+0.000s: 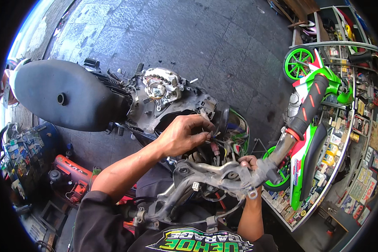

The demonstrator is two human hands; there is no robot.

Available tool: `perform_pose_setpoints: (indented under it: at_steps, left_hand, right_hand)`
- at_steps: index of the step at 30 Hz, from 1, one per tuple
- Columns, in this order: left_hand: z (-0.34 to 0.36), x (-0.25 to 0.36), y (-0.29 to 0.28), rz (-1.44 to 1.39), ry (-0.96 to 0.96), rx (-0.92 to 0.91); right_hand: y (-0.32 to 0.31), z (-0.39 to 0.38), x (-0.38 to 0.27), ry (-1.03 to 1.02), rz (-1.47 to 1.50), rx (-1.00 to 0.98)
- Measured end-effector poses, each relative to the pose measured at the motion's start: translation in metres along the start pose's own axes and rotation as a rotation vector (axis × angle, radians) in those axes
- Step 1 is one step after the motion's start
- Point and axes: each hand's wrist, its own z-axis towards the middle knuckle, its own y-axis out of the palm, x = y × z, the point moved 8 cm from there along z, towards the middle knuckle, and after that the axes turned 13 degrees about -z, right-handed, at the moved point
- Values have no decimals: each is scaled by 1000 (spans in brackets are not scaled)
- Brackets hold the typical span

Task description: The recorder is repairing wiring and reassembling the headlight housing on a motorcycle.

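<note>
A stripped scooter front stands before me, its bare grey handlebar [210,176] crossing above my lap. My left hand [182,134] reaches over it, thumb and fingers curled together at the wiring [222,147]. What its fingertips hold is too small to make out. Close below them is a reddish connector [214,148]. On the far side of the handlebar, my right hand [248,162] shows only some bent fingers beside the wires; the metal hides the rest. A small white connector [195,186] hangs at the bar's near side. The black rubber grip [311,105] points up and right.
A headlight unit with loose wires [161,86] rests on the scooter's body, left of which is the black seat [63,94]. At right, a green and white small bike [300,168] stands on a glass display case [336,147]. A red compressor [73,170] sits at lower left.
</note>
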Motion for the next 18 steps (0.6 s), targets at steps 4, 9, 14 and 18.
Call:
perform_pose_setpoints:
  at_steps: [4,9,14,18]
  left_hand:
    - [1,15,-4,263,227,-36]
    - [3,8,5,415,211,-141]
    - [12,11,22,504,361,-245]
    - [18,9,31,687,276,-372]
  right_hand:
    - [27,-2,-44,-5,-490,27]
    - [33,5,-72,117,-418,-132]
    - [49,18,-79,148,-530,-271]
    - [57,22,-82,331,-664,-321]
